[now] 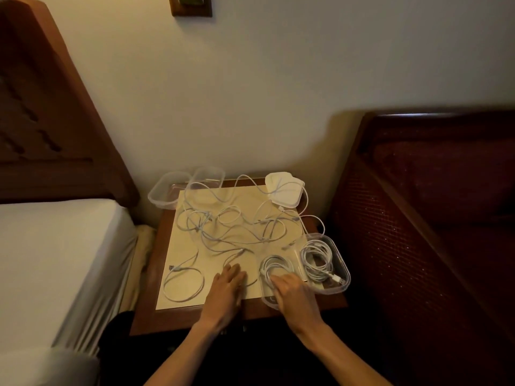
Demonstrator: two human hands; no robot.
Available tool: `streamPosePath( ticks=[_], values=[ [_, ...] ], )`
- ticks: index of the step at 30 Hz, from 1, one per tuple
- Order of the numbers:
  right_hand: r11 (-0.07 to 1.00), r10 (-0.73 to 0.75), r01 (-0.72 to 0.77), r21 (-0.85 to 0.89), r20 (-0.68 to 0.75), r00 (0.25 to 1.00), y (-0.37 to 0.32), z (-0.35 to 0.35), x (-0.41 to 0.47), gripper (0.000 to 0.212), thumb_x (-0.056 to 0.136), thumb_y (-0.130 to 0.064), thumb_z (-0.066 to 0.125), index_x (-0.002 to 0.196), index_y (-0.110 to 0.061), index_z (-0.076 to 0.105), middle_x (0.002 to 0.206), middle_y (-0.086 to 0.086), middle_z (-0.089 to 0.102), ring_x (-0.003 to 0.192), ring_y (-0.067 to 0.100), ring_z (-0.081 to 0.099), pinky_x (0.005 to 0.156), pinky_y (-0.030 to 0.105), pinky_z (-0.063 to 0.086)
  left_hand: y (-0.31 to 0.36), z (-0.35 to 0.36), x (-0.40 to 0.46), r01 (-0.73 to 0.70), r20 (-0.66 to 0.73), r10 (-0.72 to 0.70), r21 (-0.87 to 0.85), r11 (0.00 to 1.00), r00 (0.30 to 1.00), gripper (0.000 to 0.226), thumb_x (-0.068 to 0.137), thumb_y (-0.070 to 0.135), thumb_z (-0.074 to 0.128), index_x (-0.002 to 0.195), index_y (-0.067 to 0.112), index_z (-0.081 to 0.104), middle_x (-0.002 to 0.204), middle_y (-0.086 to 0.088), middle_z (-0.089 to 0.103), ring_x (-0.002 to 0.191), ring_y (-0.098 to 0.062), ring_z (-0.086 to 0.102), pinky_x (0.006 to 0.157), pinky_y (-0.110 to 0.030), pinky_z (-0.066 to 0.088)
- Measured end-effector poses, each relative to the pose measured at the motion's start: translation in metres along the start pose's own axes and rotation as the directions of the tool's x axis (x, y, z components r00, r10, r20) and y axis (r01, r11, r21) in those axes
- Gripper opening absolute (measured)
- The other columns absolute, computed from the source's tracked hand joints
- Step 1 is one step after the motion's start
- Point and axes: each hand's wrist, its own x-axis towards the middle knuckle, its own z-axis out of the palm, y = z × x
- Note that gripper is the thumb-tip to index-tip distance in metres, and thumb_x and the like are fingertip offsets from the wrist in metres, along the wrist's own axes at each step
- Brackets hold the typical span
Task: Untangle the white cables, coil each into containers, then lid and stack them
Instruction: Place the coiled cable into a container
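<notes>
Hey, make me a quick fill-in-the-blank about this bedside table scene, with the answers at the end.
1. Coiled white cables lie in ____ clear plastic containers at the table's right front corner.
2. The right hand rests in the container that is ____ to the person.
3. The stack of white lids sits at the table's back ____ corner.
4. The left hand lies flat on the ____ tabletop.

Answers: two; nearer; right; cream

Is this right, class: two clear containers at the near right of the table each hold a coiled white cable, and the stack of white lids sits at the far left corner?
Not quite. In the head view the stack of white lids sits at the far right corner, not the far left, where two empty containers stand. The two containers with coiled cables, and, are indeed at the near right.
</notes>
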Motion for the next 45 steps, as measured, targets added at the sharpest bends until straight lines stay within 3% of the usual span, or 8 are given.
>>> streamPosePath(
  ticks=[6, 11, 14, 24, 28, 33, 38, 45],
  values=[
    [1.000, -0.004, 0.005, -0.026, 0.026, 1.000, -0.007, -0.006, 0.003, 0.019, 0.069, -0.013, 0.082, 0.082, -0.019, 0.068, 0.103, -0.001, 0.059, 0.097, 0.018, 0.059, 0.069, 0.026, 0.055, 0.004, 0.002, -0.004, 0.016, -0.012, -0.017, -0.048, 0.999, 1.000, 0.038, 0.099, 0.026, 0.048, 0.136, 0.018, 0.055, 0.151, -0.007, 0.041, 0.145, -0.031, 0.026, 0.113, -0.046, 0.023],
    [1.000, 0.019, -0.019, -0.001, 0.062, 0.998, -0.007, -0.001, 0.013, 0.043, 0.084, -0.017, 0.068, 0.125, -0.008, 0.057, 0.136, 0.013, 0.052, 0.127, 0.029, 0.051, 0.102, 0.036, 0.048, 0.002, 0.003, -0.004, 0.008, -0.009, -0.008, -0.078, 0.997, 1.000, 0.039, 0.101, 0.025, 0.047, 0.139, 0.019, 0.051, 0.154, -0.005, 0.036, 0.147, -0.026, 0.020, 0.116, -0.044, 0.018],
    [0.999, 0.030, -0.035, 0.010, 0.321, 0.946, -0.008, 0.001, 0.018, 0.058, 0.103, -0.029, 0.032, 0.153, -0.002, 0.017, 0.161, 0.015, 0.014, 0.150, 0.028, 0.011, 0.122, 0.040, 0.014, 0.002, 0.004, -0.006, 0.009, -0.017, -0.010, -0.080, 0.997, 1.000, 0.039, 0.101, 0.026, 0.045, 0.140, 0.020, 0.049, 0.155, -0.004, 0.035, 0.148, -0.024, 0.018, 0.117, -0.041, 0.015],
    [0.996, 0.079, -0.039, -0.083, 0.563, 0.822, -0.002, -0.003, 0.028, 0.067, 0.103, -0.036, 0.023, 0.154, -0.006, -0.008, 0.163, 0.010, -0.013, 0.150, 0.022, -0.009, 0.122, 0.034, -0.002, 0.006, 0.001, -0.008, 0.020, -0.013, -0.022, -0.114, 0.993, 1.000, 0.041, 0.103, 0.027, 0.041, 0.143, 0.021, 0.045, 0.157, -0.001, 0.029, 0.149, -0.021, 0.012, 0.114, -0.030, 0.003],
    [0.996, 0.087, -0.093, -0.014, 0.513, 0.854, -0.004, -0.008, 0.030, 0.068, 0.098, -0.034, 0.030, 0.156, -0.008, 0.005, 0.164, 0.008, 0.000, 0.151, 0.020, 0.000, 0.123, 0.036, 0.004, 0.008, -0.004, -0.007, 0.000, -0.018, -0.002, -0.082, 0.997, 1.000, 0.035, 0.101, 0.026, 0.045, 0.133, 0.019, 0.055, 0.150, -0.002, 0.042, 0.145, -0.025, 0.027, 0.113, -0.036, 0.021],
    [0.993, 0.050, -0.058, 0.106, 0.073, 0.996, -0.009, -0.027, 0.052, 0.049, 0.084, -0.024, 0.042, 0.127, -0.015, 0.060, 0.129, 0.000, 0.061, 0.121, 0.019, 0.052, 0.098, 0.034, 0.046, 0.016, -0.027, 0.012, 0.034, -0.119, -0.035, -0.013, 0.999, 0.992, 0.036, 0.091, 0.046, 0.041, 0.102, 0.027, 0.069, 0.116, 0.012, 0.066, 0.117, -0.013, 0.055, 0.093, -0.040, 0.045],
    [0.959, 0.161, -0.151, 0.239, -0.022, 0.987, -0.008, -0.043, 0.121, 0.023, 0.092, -0.026, 0.054, 0.105, -0.023, 0.073, 0.108, -0.008, 0.069, 0.098, 0.013, 0.062, 0.078, 0.035, 0.054, 0.034, -0.059, 0.052, 0.032, -0.320, -0.054, -0.075, 0.997, 0.946, 0.017, 0.091, 0.030, 0.059, 0.099, 0.025, 0.073, 0.099, 0.009, 0.072, 0.091, -0.015, 0.064, 0.075, -0.032, 0.047],
    [0.924, 0.268, -0.265, 0.275, 0.026, 0.963, 0.024, -0.042, 0.222, 0.024, 0.097, -0.020, 0.051, 0.110, -0.013, 0.071, 0.112, 0.007, 0.071, 0.101, 0.025, 0.065, 0.085, 0.044, 0.056, 0.029, -0.074, 0.116, -0.061, -0.125, 0.053, -0.063, 0.996, 0.991, 0.029, 0.089, 0.019, 0.053, 0.114, 0.026, 0.065, 0.118, 0.010, 0.065, 0.092, -0.016, 0.064, 0.080, -0.034, 0.050]
  ],
)
